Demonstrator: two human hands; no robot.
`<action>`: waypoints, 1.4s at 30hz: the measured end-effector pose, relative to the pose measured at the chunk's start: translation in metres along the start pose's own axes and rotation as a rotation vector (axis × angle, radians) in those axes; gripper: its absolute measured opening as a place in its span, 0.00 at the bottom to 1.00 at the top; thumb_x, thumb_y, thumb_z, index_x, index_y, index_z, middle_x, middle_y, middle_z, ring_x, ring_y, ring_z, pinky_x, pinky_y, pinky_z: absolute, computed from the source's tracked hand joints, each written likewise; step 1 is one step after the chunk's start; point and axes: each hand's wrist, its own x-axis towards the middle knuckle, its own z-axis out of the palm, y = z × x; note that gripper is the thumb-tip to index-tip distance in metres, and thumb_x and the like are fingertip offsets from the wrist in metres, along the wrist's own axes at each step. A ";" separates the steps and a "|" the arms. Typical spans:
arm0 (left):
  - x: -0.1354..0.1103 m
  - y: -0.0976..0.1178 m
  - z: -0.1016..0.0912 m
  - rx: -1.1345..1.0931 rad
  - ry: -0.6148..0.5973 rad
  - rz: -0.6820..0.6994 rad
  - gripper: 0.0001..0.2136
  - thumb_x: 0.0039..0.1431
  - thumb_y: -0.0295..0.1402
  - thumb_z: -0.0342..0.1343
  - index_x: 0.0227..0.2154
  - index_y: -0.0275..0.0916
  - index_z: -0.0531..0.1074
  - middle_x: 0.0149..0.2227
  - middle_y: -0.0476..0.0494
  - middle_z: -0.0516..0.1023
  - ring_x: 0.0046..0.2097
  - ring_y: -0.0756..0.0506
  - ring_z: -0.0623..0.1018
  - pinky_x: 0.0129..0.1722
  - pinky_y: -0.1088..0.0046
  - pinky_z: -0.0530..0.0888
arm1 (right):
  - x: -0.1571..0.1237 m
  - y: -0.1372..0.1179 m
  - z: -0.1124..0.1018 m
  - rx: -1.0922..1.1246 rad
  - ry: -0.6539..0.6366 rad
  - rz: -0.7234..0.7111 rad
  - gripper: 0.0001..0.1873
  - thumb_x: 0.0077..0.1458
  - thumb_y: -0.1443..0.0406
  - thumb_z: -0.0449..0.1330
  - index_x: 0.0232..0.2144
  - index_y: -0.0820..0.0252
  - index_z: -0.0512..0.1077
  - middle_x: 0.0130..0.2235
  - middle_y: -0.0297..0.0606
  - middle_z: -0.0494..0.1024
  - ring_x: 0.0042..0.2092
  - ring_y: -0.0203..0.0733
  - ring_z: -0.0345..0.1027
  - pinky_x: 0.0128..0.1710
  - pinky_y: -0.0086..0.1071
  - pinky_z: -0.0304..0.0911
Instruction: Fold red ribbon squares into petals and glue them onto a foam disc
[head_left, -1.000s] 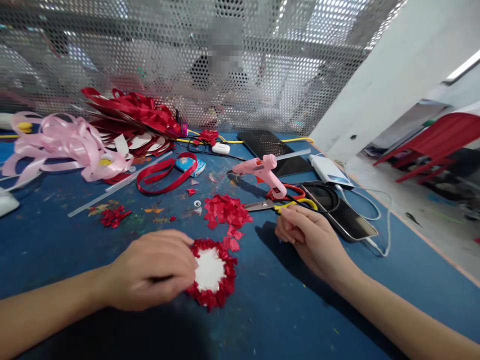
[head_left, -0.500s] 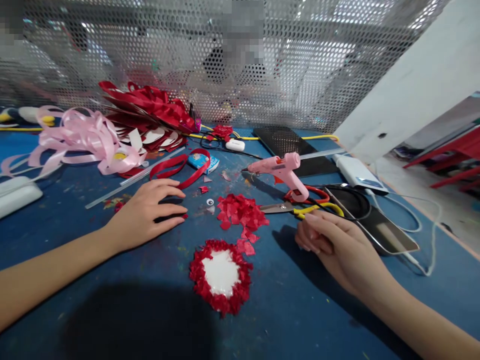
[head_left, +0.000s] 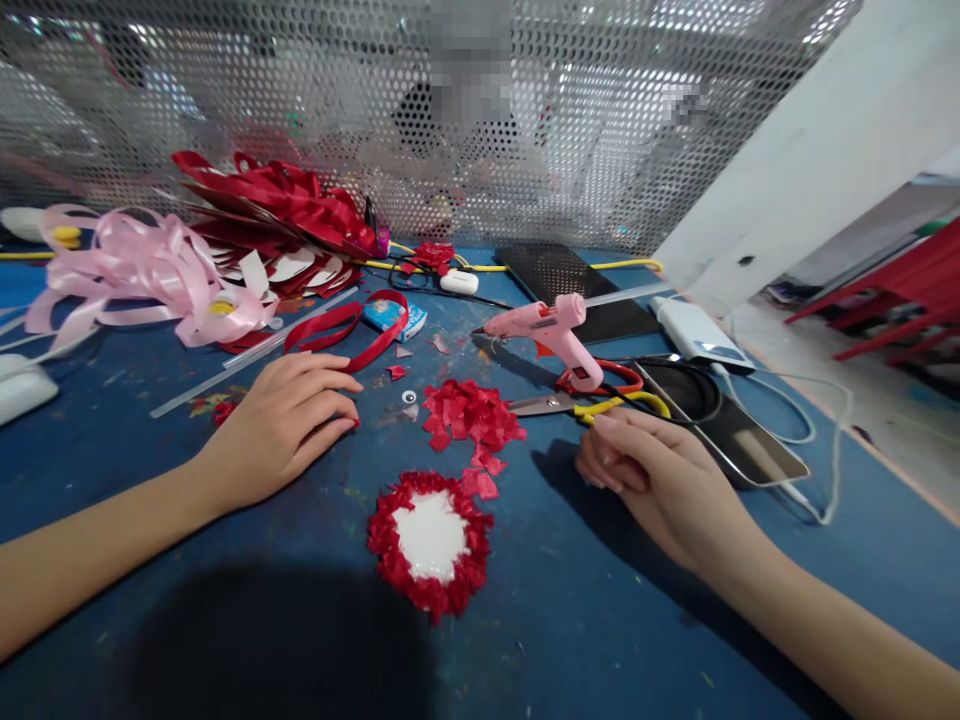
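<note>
My left hand (head_left: pixel 289 420) rests palm down on the blue table, its fingers stretched and slightly bent. A small red scrap shows at its fingertips, partly hidden; it looks touched rather than held. My right hand (head_left: pixel 660 475) is loosely closed beside the scissors' yellow handle (head_left: pixel 622 404), with nothing showing in it. Between my hands lies a pile of red paper scraps (head_left: pixel 472 415). Nearer to me is a round piece with a white centre (head_left: pixel 431 535) and a ruffled red border (head_left: pixel 386 535). A pink glue gun (head_left: pixel 559 325) stands behind the scissors, a clear stick in its back.
Pink ribbon (head_left: pixel 142 270) and red ribbon-and-card pieces (head_left: pixel 285 200) lie at the back left. A googly eye (head_left: pixel 409 397) is near the scraps. On the right are a phone (head_left: pixel 727 430), a white power bank (head_left: pixel 697 335) and cables. A perforated metal panel (head_left: pixel 360 90) borders the table's back.
The view has shifted slightly, so most things appear a little further left. The fingers of my left hand have drawn closer together. My right hand keeps its closed shape.
</note>
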 end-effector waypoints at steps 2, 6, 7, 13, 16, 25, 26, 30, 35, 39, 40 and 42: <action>0.000 0.000 0.000 0.022 0.015 -0.005 0.08 0.63 0.33 0.48 0.34 0.40 0.72 0.44 0.43 0.77 0.55 0.38 0.69 0.55 0.53 0.64 | -0.001 0.000 0.000 0.008 -0.003 -0.007 0.22 0.48 0.57 0.65 0.11 0.57 0.61 0.15 0.28 0.54 0.20 0.32 0.49 0.21 0.32 0.47; 0.000 0.001 -0.001 0.072 0.067 -0.035 0.07 0.59 0.30 0.49 0.29 0.38 0.70 0.44 0.39 0.75 0.55 0.36 0.69 0.55 0.51 0.64 | -0.001 0.001 -0.001 0.017 -0.016 -0.005 0.22 0.49 0.58 0.64 0.11 0.57 0.62 0.15 0.28 0.53 0.20 0.33 0.49 0.21 0.32 0.47; 0.000 0.001 -0.001 0.082 0.082 -0.048 0.07 0.59 0.30 0.49 0.28 0.38 0.70 0.44 0.39 0.75 0.55 0.36 0.68 0.55 0.51 0.64 | -0.001 0.001 -0.001 0.017 -0.018 -0.006 0.21 0.49 0.58 0.64 0.12 0.57 0.62 0.15 0.28 0.53 0.20 0.33 0.49 0.21 0.32 0.47; 0.000 0.000 0.000 0.115 0.039 -0.127 0.11 0.61 0.32 0.45 0.27 0.39 0.70 0.45 0.40 0.75 0.54 0.37 0.69 0.54 0.50 0.65 | -0.001 0.000 -0.001 0.014 -0.021 -0.009 0.22 0.49 0.58 0.64 0.11 0.57 0.61 0.15 0.28 0.54 0.20 0.32 0.50 0.21 0.32 0.47; -0.001 -0.002 0.000 0.105 0.035 -0.120 0.14 0.62 0.35 0.46 0.25 0.39 0.73 0.43 0.41 0.76 0.52 0.38 0.71 0.53 0.52 0.65 | -0.001 -0.001 -0.001 0.008 -0.016 -0.002 0.23 0.48 0.57 0.64 0.11 0.57 0.60 0.15 0.28 0.55 0.20 0.32 0.51 0.21 0.31 0.48; 0.004 0.000 0.003 0.080 -0.021 -0.097 0.17 0.64 0.42 0.44 0.40 0.37 0.76 0.52 0.37 0.72 0.59 0.37 0.65 0.58 0.52 0.61 | -0.001 0.001 -0.001 -0.016 -0.006 0.000 0.24 0.48 0.55 0.65 0.12 0.58 0.59 0.15 0.28 0.56 0.20 0.32 0.51 0.21 0.31 0.49; 0.007 0.001 0.005 0.067 -0.054 -0.073 0.18 0.64 0.44 0.45 0.45 0.38 0.74 0.56 0.37 0.70 0.61 0.36 0.61 0.59 0.51 0.59 | -0.001 0.002 -0.001 -0.018 -0.006 -0.002 0.24 0.48 0.55 0.65 0.12 0.58 0.59 0.15 0.28 0.56 0.20 0.32 0.50 0.21 0.31 0.49; 0.024 0.003 0.016 0.003 -0.198 -0.050 0.27 0.60 0.51 0.47 0.58 0.43 0.63 0.64 0.39 0.61 0.66 0.35 0.52 0.62 0.45 0.50 | -0.001 0.002 0.000 -0.013 -0.007 -0.007 0.24 0.48 0.56 0.65 0.12 0.58 0.59 0.15 0.28 0.55 0.20 0.32 0.50 0.21 0.31 0.49; 0.032 -0.002 0.021 -0.195 -0.181 -0.155 0.23 0.63 0.47 0.45 0.54 0.40 0.67 0.58 0.41 0.70 0.63 0.39 0.62 0.63 0.48 0.51 | -0.001 0.001 -0.001 0.019 -0.001 -0.006 0.24 0.49 0.56 0.65 0.12 0.58 0.59 0.15 0.27 0.54 0.19 0.31 0.50 0.21 0.31 0.49; 0.029 -0.004 0.015 -0.385 0.110 -0.368 0.14 0.59 0.42 0.52 0.37 0.40 0.78 0.44 0.43 0.81 0.50 0.42 0.76 0.55 0.61 0.68 | -0.001 0.001 -0.002 0.013 -0.012 0.010 0.23 0.48 0.56 0.65 0.12 0.58 0.60 0.14 0.27 0.54 0.19 0.31 0.50 0.22 0.31 0.49; 0.028 -0.004 0.013 -0.421 0.164 -0.443 0.12 0.57 0.41 0.55 0.34 0.40 0.78 0.41 0.44 0.82 0.45 0.43 0.78 0.51 0.64 0.71 | -0.002 0.001 -0.002 0.006 -0.015 0.010 0.23 0.48 0.56 0.65 0.12 0.58 0.60 0.14 0.27 0.55 0.19 0.32 0.50 0.21 0.31 0.49; 0.028 -0.003 0.012 -0.500 0.229 -0.580 0.10 0.53 0.41 0.58 0.32 0.40 0.77 0.36 0.45 0.82 0.38 0.44 0.80 0.43 0.68 0.75 | -0.002 0.001 -0.002 -0.003 -0.022 0.009 0.24 0.47 0.55 0.65 0.12 0.58 0.60 0.15 0.28 0.55 0.20 0.32 0.50 0.21 0.31 0.48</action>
